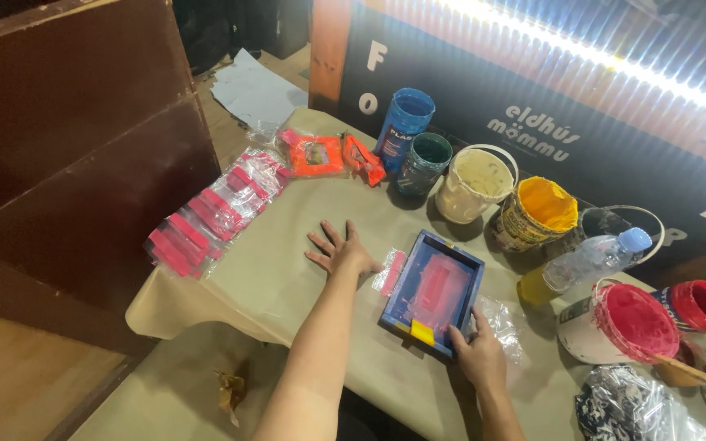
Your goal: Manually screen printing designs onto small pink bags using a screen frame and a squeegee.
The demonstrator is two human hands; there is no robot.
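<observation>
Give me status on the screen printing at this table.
Done: a row of pink-printed clear bags lies at the table's left edge. In hand: right hand grips the blue screen frame laid over a clear bag; left hand rests flat on the table. Left: cannot tell, no blank stack in view.

frame (432, 292) on table (288, 278), tubs (474, 184) behind

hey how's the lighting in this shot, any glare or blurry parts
Head view: a light strip along the top right blows out to white glare; the table is evenly lit with soft shadows; the left hand, right hand and blue frame look sharp; the far left stays dim.
</observation>
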